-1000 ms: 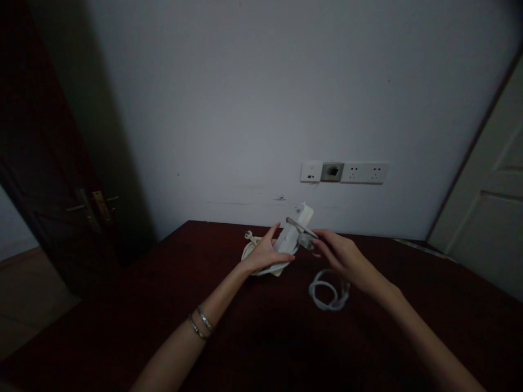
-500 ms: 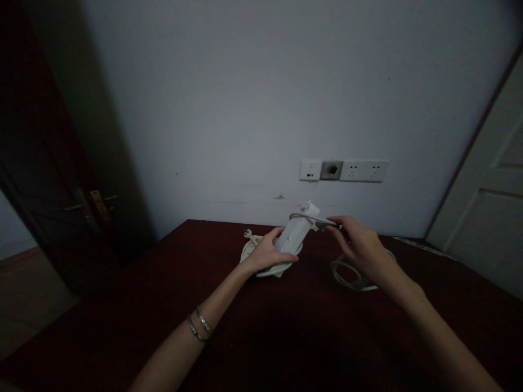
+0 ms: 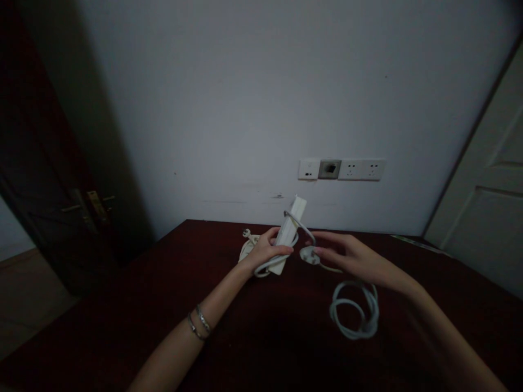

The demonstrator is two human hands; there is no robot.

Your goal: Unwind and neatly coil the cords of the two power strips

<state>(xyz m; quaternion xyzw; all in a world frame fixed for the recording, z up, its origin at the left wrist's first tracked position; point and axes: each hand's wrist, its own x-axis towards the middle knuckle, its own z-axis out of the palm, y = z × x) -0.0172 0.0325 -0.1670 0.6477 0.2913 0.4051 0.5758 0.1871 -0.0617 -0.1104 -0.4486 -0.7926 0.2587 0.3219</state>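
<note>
My left hand (image 3: pixel 265 251) is closed around a white power strip (image 3: pixel 293 220), which is tilted with its far end up. A loop of pale cord passes around the strip near its top, and more cord is bunched at its lower end. My right hand (image 3: pixel 347 256) pinches a white plug (image 3: pixel 309 255) just right of the strip, its face turned partly toward me. Below that hand is a loose coil of pale cable (image 3: pixel 354 314). Left of the strip, partly behind my left hand, lies a coiled off-white cord with its own small plug (image 3: pixel 247 233).
The dark red table (image 3: pixel 171 283) runs up to the pale wall. Wall sockets (image 3: pixel 359 169) and a switch plate (image 3: pixel 309 169) sit above its back edge. A dark door with a handle (image 3: pixel 98 204) stands left, a light panelled door (image 3: pixel 498 179) right.
My right hand has drawn the plug and cord down from the strip's top end to beside it. The cable coil has shifted down toward me. The strip stands a little steeper.
</note>
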